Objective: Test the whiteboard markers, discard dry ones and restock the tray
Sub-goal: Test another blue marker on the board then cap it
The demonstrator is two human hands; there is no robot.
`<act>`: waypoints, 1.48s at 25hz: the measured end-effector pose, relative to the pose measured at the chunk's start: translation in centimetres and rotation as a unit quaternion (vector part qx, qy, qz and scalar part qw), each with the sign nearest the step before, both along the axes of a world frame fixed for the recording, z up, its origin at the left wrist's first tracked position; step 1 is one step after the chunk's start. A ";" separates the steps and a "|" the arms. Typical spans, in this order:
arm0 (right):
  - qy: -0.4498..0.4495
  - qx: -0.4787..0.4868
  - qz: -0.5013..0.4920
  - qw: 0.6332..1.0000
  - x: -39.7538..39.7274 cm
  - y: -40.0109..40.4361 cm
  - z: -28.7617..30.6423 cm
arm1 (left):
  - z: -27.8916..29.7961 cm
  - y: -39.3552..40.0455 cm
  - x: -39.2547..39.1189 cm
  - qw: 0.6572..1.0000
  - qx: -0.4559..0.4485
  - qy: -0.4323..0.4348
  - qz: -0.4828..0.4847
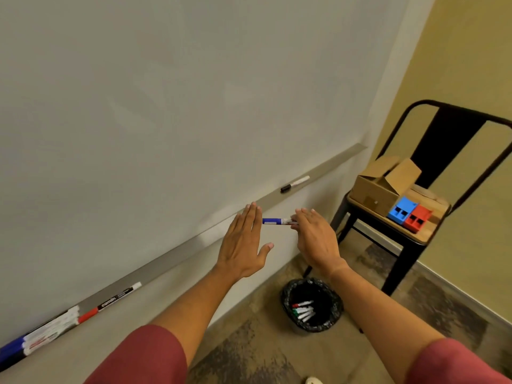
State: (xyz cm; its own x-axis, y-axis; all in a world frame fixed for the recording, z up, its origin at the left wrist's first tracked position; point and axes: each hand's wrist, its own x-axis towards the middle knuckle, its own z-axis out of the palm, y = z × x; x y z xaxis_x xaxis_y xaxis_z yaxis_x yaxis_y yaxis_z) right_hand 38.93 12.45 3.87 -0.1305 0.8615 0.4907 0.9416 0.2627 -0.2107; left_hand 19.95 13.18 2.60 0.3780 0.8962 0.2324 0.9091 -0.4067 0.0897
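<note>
We face one whiteboard [194, 92]; its tray [171, 256] carries a lone black marker [294, 184] far right and a cluster at far left, count unclear. One chair [415, 217] holds one open carton [382, 187], one blue box [402, 210], one red box [417, 218]. Bin [311, 304] holds several discarded markers. Left hand [243, 242] flat, fingers straight, holding nothing. Right hand [315, 236] pinches a blue marker [274, 221] just off the tray edge.

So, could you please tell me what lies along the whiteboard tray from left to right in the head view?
Marker bundle → red-capped marker → black marker → left hand → black-capped marker.
</note>
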 end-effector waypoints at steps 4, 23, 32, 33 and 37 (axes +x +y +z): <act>0.001 -0.031 -0.012 0.999 4.3 0.6 -2.5 | -2.1 0.7 4.4 0.999 -0.036 0.021 0.005; 0.016 -0.213 -0.015 0.977 17.5 4.5 -15.0 | -11.7 4.1 17.5 0.980 -0.190 0.045 0.043; 0.023 -0.263 -0.042 0.964 17.8 5.2 -20.2 | -15.9 6.3 17.8 0.969 -0.240 0.063 0.024; 0.024 -0.265 -0.043 0.963 17.8 5.2 -20.6 | -16.3 6.3 17.6 0.968 -0.242 0.066 0.023; 0.020 -0.276 -0.043 0.960 17.6 5.6 -22.0 | -17.8 6.3 17.0 0.965 -0.253 0.072 0.017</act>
State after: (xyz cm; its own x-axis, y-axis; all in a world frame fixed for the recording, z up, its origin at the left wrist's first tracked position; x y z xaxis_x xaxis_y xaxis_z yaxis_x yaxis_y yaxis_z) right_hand 56.56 18.07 -18.11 -0.0375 0.9984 -0.0411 0.9432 0.0218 -0.3314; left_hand 36.98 19.52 -15.20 0.3415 0.8941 -0.2897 0.9392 -0.3131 0.1410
